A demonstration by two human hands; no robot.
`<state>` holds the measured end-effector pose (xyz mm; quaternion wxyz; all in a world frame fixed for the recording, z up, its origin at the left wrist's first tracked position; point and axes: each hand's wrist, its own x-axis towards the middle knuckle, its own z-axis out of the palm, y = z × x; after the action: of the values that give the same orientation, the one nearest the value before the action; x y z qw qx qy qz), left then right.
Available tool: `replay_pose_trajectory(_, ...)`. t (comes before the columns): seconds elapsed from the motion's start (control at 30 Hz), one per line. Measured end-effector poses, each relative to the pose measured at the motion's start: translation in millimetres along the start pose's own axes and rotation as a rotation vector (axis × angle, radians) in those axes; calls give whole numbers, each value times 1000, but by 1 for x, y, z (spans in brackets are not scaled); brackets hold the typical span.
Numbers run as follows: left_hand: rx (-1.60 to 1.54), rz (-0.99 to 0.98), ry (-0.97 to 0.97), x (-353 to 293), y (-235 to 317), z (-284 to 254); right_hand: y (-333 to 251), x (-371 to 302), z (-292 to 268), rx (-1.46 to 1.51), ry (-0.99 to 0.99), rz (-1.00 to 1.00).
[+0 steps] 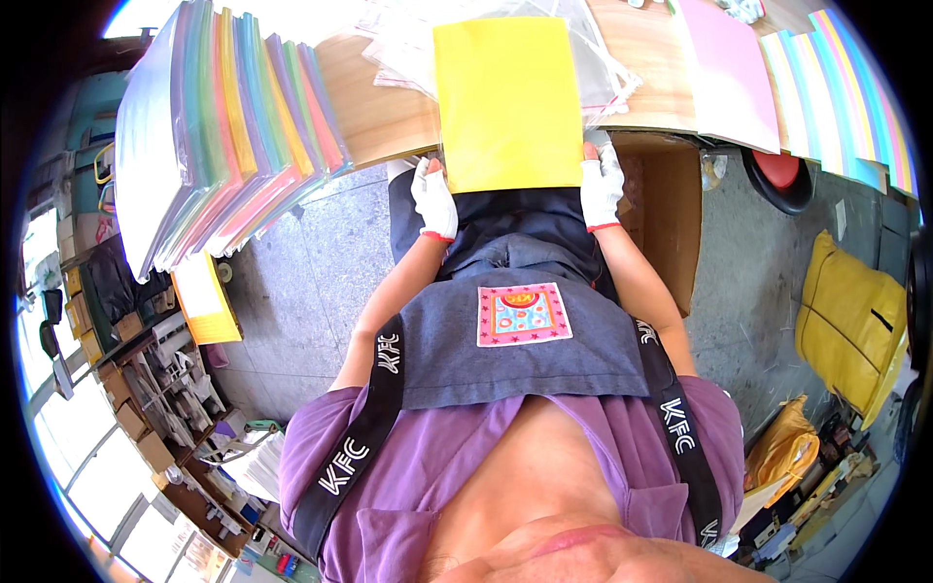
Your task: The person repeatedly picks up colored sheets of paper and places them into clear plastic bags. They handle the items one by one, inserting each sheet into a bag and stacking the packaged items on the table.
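Observation:
A yellow sheet or pack of paper [509,102] reaches over the near edge of the table, above my lap. Thin clear film seems to show along its sides. My left hand [434,201], in a white glove with a red cuff and a bare thumb tip, grips its left side near the lower corner. At the opposite side my right hand [602,185], gloved the same way, is closed on the right edge. Most fingers of both hands are hidden behind or turned away. Clear plastic bags [604,68] lie on the table beneath and behind the yellow paper.
Tall stacks of coloured paper packs [233,117] lean at the table's left. Pink paper [727,73] and striped coloured stacks [826,92] lie at the right. An open cardboard box [680,219] stands below the wooden table [389,121]. A yellow bundle [850,325] rests on the right.

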<state>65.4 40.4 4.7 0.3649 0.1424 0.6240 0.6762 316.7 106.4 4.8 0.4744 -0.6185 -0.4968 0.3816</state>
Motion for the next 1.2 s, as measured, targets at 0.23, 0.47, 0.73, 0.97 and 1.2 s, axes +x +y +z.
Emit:
replay_pose_trajectory(0.23, -86, -122, -45, 12, -18, 1, -7, 9, 6, 28, 15, 163)
replay_pose_trajectory(0.47, 454, 65, -335, 14, 51, 0, -57, 34, -13, 362, -267, 510)
replay_pose_trajectory(0.73, 338, 37, -501, 1, 214, 22, -138, 37, -24, 411, -699, 353)
replay_pose_trajectory(0.97, 560, 608, -127, -74, 350, -60, -260, 1, 60, 665, -919, 141)
replay_pose_trajectory(1.2, 515, 811, 148, 26, 463, -164, -408, -4, 209, 308, -1128, -427)
